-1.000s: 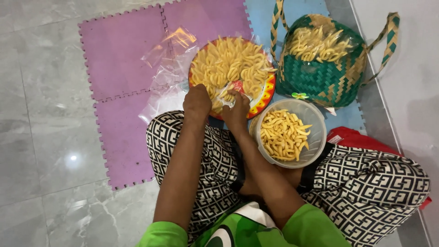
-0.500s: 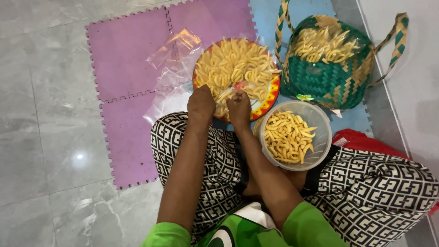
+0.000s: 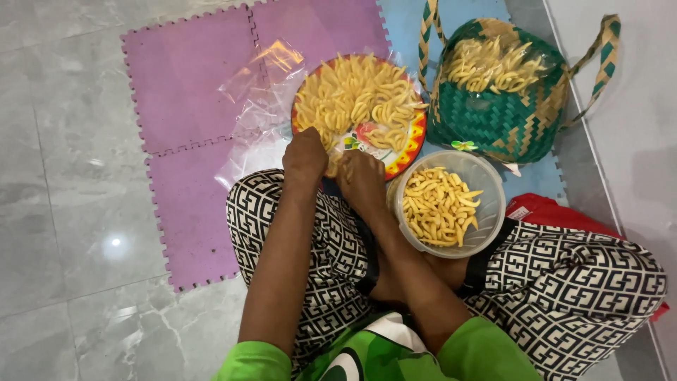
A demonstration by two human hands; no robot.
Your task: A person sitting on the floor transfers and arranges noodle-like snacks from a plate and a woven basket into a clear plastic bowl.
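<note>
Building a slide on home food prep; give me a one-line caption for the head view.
Seated person's left hand and right hand work at a plate of yellow snack sticks, beside a clear tub.

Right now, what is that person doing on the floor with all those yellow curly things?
A person sits cross-legged on foam mats. Both hands, the left hand and the right hand, meet at the near edge of a round tray heaped with pale yellow finger-shaped snack pieces, handling a piece or two. A clear plastic tub beside the knee is part full of them, and a green woven basket holds a bagful more.
</note>
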